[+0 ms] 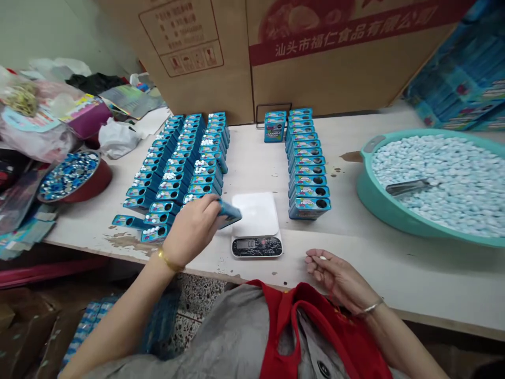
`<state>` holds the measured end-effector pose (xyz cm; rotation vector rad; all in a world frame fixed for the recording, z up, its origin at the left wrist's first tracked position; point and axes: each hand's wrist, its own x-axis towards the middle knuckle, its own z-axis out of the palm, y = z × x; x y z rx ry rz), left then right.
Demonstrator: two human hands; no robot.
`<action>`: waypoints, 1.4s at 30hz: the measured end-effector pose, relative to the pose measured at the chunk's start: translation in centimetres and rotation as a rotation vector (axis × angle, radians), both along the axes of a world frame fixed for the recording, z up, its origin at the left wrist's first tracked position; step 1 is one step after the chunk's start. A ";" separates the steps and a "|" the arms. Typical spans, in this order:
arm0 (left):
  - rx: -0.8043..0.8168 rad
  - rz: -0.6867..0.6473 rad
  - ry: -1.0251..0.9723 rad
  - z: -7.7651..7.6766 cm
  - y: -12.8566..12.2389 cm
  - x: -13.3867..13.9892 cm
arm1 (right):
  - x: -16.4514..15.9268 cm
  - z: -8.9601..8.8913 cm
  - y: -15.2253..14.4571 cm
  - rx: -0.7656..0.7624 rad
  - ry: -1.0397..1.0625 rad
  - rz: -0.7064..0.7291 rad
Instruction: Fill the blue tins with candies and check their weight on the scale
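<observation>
My left hand (197,223) grips a blue candy box (229,215), tilted and partly hidden by my fingers, at the left edge of the white kitchen scale (256,216). Nothing rests on the scale's plate, and its display looks like zero. In front of the table's right part, my right hand (335,273) is closed in a pinch, with a small white candy (323,258) showing between thumb and fingers. Left of the scale stand three rows of blue boxes (169,179), many with white candies heaped at their round openings.
Another row of blue boxes (310,179) stands right of the scale, with a single box (275,126) behind. A turquoise basin (366,184) of pale candies holds a metal scoop (408,187). A red bowl (94,181) of shiny blue pieces sits left. Large cartons (201,89) block the back.
</observation>
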<state>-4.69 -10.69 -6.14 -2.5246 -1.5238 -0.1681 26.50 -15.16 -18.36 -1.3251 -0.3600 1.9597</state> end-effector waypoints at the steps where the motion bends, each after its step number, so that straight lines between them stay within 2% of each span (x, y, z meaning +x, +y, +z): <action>1: -0.022 -0.041 0.009 0.3 1.1 1.4 | -0.3 0.2 0.1 0.010 -0.004 0.027; 3: -0.067 -0.117 0.064 0.2 3.4 3.9 | -0.7 0.5 0.3 0.018 -0.009 0.060; 6: -0.145 -0.205 0.140 -1.3 6.2 6.7 | -0.9 0.8 0.2 -0.005 0.006 0.072; 10: -0.241 -0.253 0.162 -2.9 7.8 7.8 | -0.8 1.0 0.2 -0.029 0.031 0.087; 13: -0.260 -0.260 0.085 -2.5 7.9 6.7 | -0.7 1.2 0.6 -0.028 0.027 0.078; 16: -0.227 -0.216 -0.129 -1.4 7.2 4.4 | -0.9 1.3 1.2 -0.028 -0.029 0.090; 19: -0.164 -0.060 -0.350 -0.9 5.4 1.6 | -1.2 1.5 1.7 -0.007 -0.123 0.149; 22: -0.144 0.095 -0.479 -1.5 2.8 -0.9 | -1.4 1.8 2.2 0.044 -0.205 0.250; 27: -0.242 0.169 -0.539 -4.3 -0.7 -3.0 | -1.4 3.3 4.4 0.214 -0.367 0.381; 31: -0.259 0.186 -0.599 -5.9 -1.7 -3.4 | -1.8 5.5 7.1 0.390 -0.485 0.418; 37: -0.191 0.134 -0.703 -6.2 -1.1 -2.5 | -4.1 8.9 10.6 0.716 -0.622 0.514; 42: -0.097 0.063 -0.754 -6.4 0.0 -0.6 | -7.2 9.6 12.9 0.955 -0.708 0.549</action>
